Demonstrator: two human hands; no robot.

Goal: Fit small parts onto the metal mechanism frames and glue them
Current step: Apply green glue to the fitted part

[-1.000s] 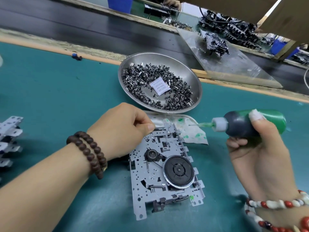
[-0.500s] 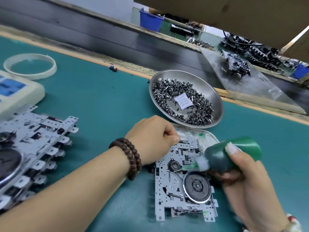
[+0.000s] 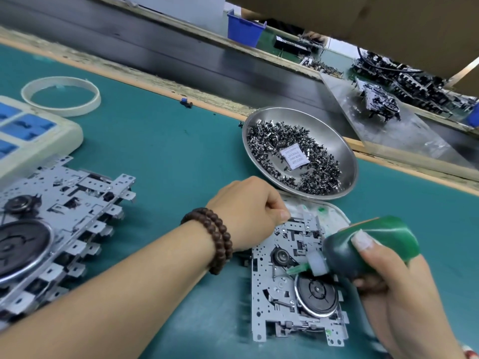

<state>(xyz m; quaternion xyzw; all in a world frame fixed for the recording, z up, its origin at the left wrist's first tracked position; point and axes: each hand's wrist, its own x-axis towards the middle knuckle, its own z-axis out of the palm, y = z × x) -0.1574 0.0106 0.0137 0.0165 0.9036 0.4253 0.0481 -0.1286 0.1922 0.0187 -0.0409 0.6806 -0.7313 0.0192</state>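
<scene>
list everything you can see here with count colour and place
metal mechanism frame: one, grey, on the mat under the hands
glue bottle: one, green, nozzle down over the frame
steel dish: one, silver, beyond the frame
small parts: a heap, dark and silver, in the dish
paper slip: one, white, on the parts
stained cloth: one, white with green spots, under the frame's far end
stacked frames: several, grey, at left
ring: one, cream, far left
power strip: one, cream and blue, left edge
blue bin: one, far bench
left hand: pinching the frame's far edge
right hand: gripping the bottle
</scene>
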